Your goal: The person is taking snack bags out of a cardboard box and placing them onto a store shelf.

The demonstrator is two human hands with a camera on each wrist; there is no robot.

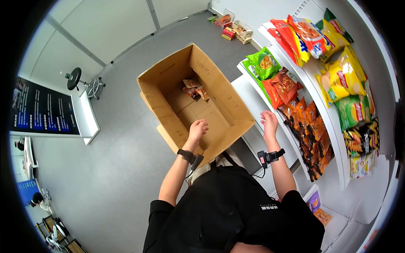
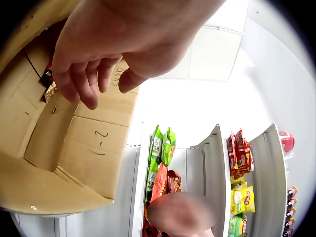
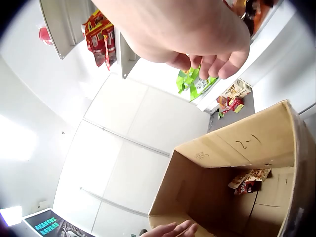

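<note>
My left hand (image 1: 197, 130) hovers over the near end of an open cardboard box (image 1: 219, 90), its fingers loosely bent around nothing. In the left wrist view, that same hand (image 2: 123, 39) hangs over the box's opening. My right hand (image 1: 269, 123) is raised between the box and the shelf, nearest to the orange and black snack bags (image 1: 310, 135). Its relaxed fingers carry nothing, as the right wrist view of the hand (image 3: 192, 34) also shows. A few small red and brown snack packs (image 1: 194, 89) lie at the far end of the box's floor.
Green snack bags (image 1: 265, 63) and red ones (image 1: 284, 86) fill the lower shelf on the right. Yellow chip bags (image 1: 344, 78) stand on the tier above. Several boxes (image 1: 241, 31) sit on the floor by the back wall. A wheeled stool (image 1: 93, 87) stands at the left.
</note>
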